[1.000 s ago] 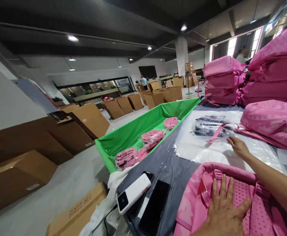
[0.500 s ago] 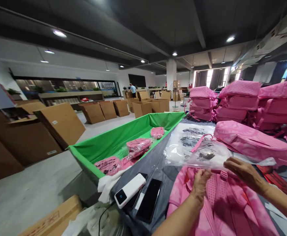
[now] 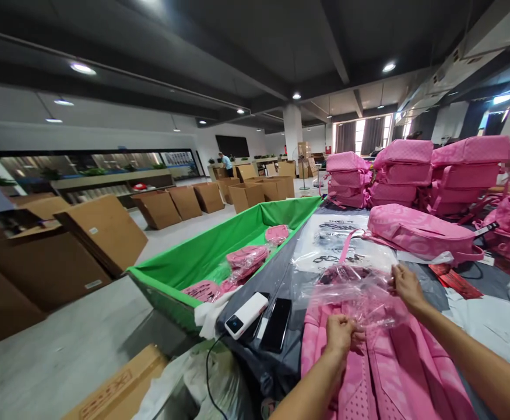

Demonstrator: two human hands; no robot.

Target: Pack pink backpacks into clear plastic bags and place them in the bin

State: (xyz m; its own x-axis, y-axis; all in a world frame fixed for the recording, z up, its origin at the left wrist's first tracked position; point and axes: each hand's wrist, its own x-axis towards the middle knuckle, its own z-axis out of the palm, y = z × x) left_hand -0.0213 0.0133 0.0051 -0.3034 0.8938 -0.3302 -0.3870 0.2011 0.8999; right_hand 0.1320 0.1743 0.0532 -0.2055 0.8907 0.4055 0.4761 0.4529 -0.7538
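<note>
A pink backpack (image 3: 381, 373) lies flat on the grey table in front of me. Over its top end I hold a clear plastic bag (image 3: 351, 291). My left hand (image 3: 341, 333) is closed, pinching the bag's near left edge. My right hand (image 3: 404, 286) grips the bag's right edge, fingers closed on the film. The bag is stretched between the two hands and crinkled, with the backpack's top showing through it.
A stack of printed clear bags (image 3: 337, 239) lies further up the table, beside another pink backpack (image 3: 421, 233) and piles of backpacks (image 3: 412, 175). A white power bank (image 3: 246, 315) and a dark phone (image 3: 276, 324) sit left of me. A green bin (image 3: 220, 251) holds bagged backpacks. Cardboard boxes (image 3: 106, 233) stand on the floor.
My left hand left the backpack and took hold of the bag, which my right hand lifted from the stack. Both hands brought it down over the backpack's top. The view swung right.
</note>
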